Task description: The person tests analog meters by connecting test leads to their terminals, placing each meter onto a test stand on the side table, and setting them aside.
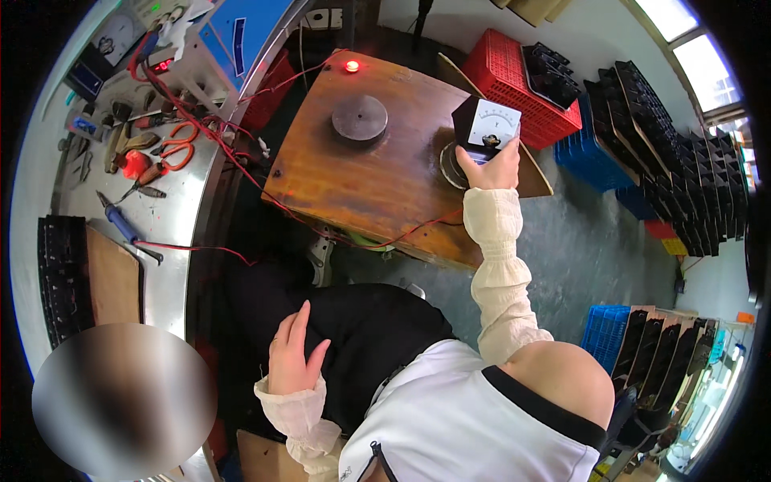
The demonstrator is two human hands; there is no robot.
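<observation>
My right hand is closed round a black analog panel meter with a white dial, its face turned up. The meter is over a round, ring-edged piece on the wooden box top; whether they touch I cannot tell. To the left on the same top sits a grey metal disc. A small red lamp glows at the far edge of the box. My left hand holds nothing, fingers stretched out over my dark-clad thigh.
A metal bench at the left bears a soldering iron, orange-handled scissors and instruments. Red wires cross from it to the wooden box. Red and blue crates and stacked black trays stand at the right.
</observation>
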